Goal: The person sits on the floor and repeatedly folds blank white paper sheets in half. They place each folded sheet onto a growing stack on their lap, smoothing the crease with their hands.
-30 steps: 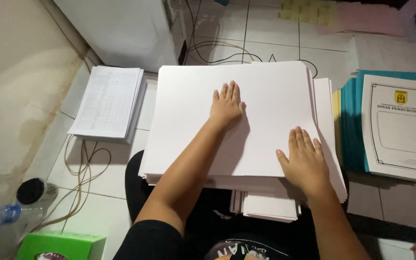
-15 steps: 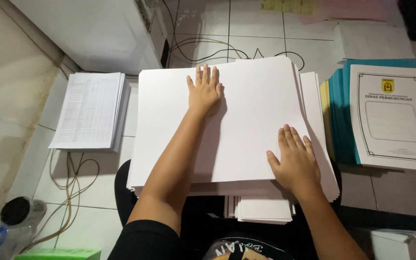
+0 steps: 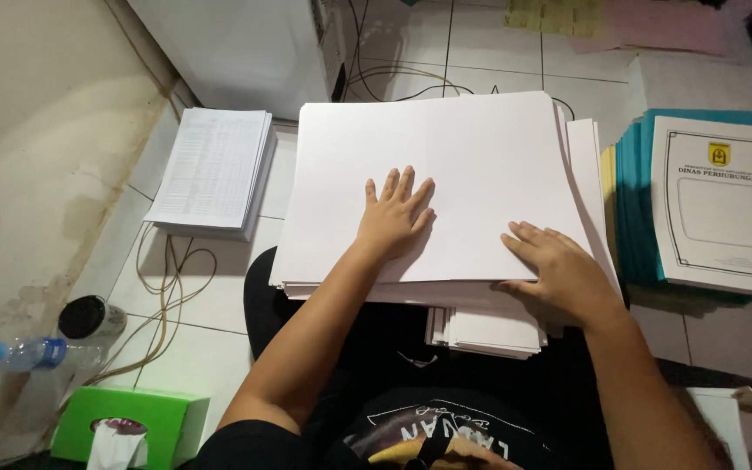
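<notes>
white paper stack [image 3: 480,148], under spread fingers [image 3: 402,187]

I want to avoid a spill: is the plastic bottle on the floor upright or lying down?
Lying down. The plastic bottle rests on its side on the floor, blue cap pointing left, beside a green tissue box.

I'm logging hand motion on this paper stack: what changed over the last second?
The left hand slid back toward the person across the top white sheet, still flat. The right hand stayed at the stack's near right edge. The printed stack and the teal stack stayed put.
</notes>
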